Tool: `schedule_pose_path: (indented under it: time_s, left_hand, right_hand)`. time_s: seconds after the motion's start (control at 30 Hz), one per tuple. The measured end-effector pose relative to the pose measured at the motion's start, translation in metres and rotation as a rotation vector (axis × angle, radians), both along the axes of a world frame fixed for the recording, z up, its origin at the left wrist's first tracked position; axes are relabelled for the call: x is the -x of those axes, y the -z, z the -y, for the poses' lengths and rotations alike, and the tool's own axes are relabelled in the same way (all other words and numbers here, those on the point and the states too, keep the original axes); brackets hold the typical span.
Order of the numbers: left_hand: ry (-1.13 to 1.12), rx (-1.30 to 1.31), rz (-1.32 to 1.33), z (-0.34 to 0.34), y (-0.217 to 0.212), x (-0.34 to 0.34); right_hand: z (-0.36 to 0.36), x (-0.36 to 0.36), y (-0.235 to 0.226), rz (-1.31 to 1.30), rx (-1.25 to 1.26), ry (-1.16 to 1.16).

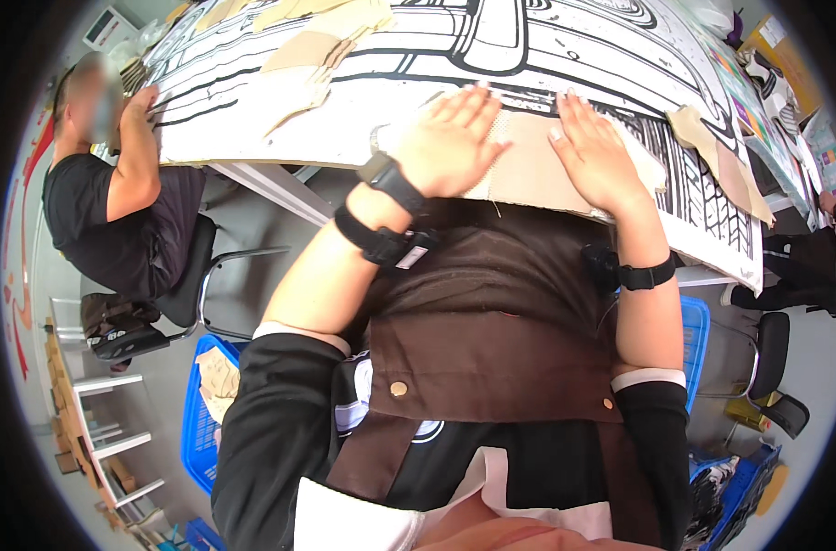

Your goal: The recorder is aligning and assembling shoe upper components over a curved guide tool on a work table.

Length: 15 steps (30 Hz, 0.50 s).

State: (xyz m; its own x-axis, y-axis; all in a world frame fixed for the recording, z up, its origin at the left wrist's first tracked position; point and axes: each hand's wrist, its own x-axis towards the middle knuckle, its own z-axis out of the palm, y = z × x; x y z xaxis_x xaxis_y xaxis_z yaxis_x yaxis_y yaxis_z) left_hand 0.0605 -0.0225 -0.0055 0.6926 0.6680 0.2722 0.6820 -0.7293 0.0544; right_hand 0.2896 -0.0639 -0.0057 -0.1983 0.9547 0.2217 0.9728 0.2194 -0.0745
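Note:
My left hand [447,142] lies flat with its fingers stretched out, on the left part of a beige sheet-like piece [526,161] at the table's near edge. My right hand [597,151] rests on the right part of the same piece, palm down and fingers extended. The piece looks like fabric or thin padding; its left strip under my left hand seems dotted with small holes. Whether it is one layer or several, I cannot tell. Black straps with small devices circle both my wrists.
The table [335,138] has a black-and-white patterned top. Beige pieces [298,73] lie at the far left, more cut pieces [723,165] at the right. A person [115,184] sits at the left; another stands far right. Blue baskets [196,418] and chairs [197,275] are on the floor.

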Motion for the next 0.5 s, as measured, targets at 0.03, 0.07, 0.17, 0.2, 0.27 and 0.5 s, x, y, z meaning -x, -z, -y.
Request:
schedule_pose_path:
  time_s: [0.03, 0.07, 0.17, 0.2, 0.27, 0.5]
  left_hand:
    - [-0.040, -0.001, 0.005, -0.005, 0.003, 0.010]
    - [-0.088, -0.001, 0.007, -0.009, 0.006, 0.021]
    - [-0.142, 0.055, -0.024, -0.011, 0.000, 0.050]
    - [-0.137, 0.050, -0.020, -0.010, 0.000, 0.053]
    - [-0.126, 0.029, -0.039, -0.010, 0.002, 0.055]
    - [-0.116, 0.466, 0.351, -0.049, -0.026, 0.044]
  right_hand:
    - [0.004, -0.007, -0.001, 0.018, -0.009, 0.023]
    - [0.006, -0.014, 0.001, 0.034, -0.017, 0.039]
    - [0.018, -0.039, -0.001, 0.035, 0.019, 0.140]
    - [0.020, -0.047, -0.002, 0.006, 0.042, 0.198]
    - [0.020, -0.056, 0.004, 0.005, 0.024, 0.204]
    - [-0.006, -0.062, -0.019, -0.545, 0.044, 0.182]
